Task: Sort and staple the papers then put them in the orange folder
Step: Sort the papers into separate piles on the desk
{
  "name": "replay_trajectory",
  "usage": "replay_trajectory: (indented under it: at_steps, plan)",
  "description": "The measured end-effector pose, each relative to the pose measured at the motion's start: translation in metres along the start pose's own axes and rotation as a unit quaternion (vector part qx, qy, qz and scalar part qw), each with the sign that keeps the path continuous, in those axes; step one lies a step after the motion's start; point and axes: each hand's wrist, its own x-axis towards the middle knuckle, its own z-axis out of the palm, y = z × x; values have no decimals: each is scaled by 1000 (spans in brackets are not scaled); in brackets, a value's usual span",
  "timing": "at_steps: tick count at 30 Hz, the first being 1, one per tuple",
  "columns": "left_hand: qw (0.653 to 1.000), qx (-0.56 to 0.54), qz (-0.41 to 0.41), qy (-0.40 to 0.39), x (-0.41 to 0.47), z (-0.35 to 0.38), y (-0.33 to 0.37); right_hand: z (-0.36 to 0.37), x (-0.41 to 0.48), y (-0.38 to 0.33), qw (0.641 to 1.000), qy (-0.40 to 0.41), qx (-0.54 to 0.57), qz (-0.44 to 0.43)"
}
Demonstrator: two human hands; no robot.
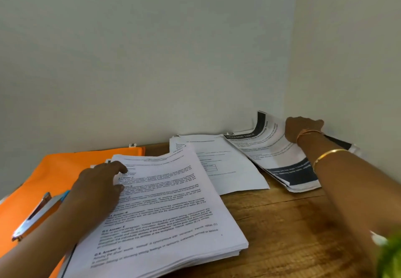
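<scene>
A thick stack (165, 204) of printed pages lay on the wooden table (293, 223) at 6 o'clock, its left edge overlapping the orange folder (52, 169), which was spread flat at 9 o'clock. The left hand (97, 184) rested on the stack's upper left part, fingers relaxed and apart, pressing the top page and holding nothing. A stapler (32, 214) lay on the folder at 8 o'clock, just beside the left forearm. At 12 o'clock a few loose sheets (230, 167) lay partly under the stack. At 2 o'clock, in the corner of the walls, a pile (280, 160) with dark bands lay just beside those sheets. The right hand (303, 129), bangles (329, 154) on its wrist, had its fingers curled on that pile's top page, whose far edge bowed upward.
</scene>
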Motion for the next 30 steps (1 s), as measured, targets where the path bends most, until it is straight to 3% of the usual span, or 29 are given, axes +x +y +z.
replay_trajectory:
  at_steps: [8, 19, 22, 26, 30]
  plan:
    - [995, 32, 66, -70, -1, 6, 9, 32, 22, 7, 997, 78, -24, 4]
    - [990, 64, 75, -97, -8, 5, 28, 54, 28, 7, 996, 46, -76, 17]
    - [989, 59, 89, -99, -8, 7, 26, 51, 28, -5, 998, 52, -4, -23]
    - [989, 55, 105, -90, -8, 7, 22, 36, 25, -30, 968, -81, 219, -97]
    - [988, 53, 117, -80, -7, 7, 19, 29, 10, -52, 943, -243, 162, -159]
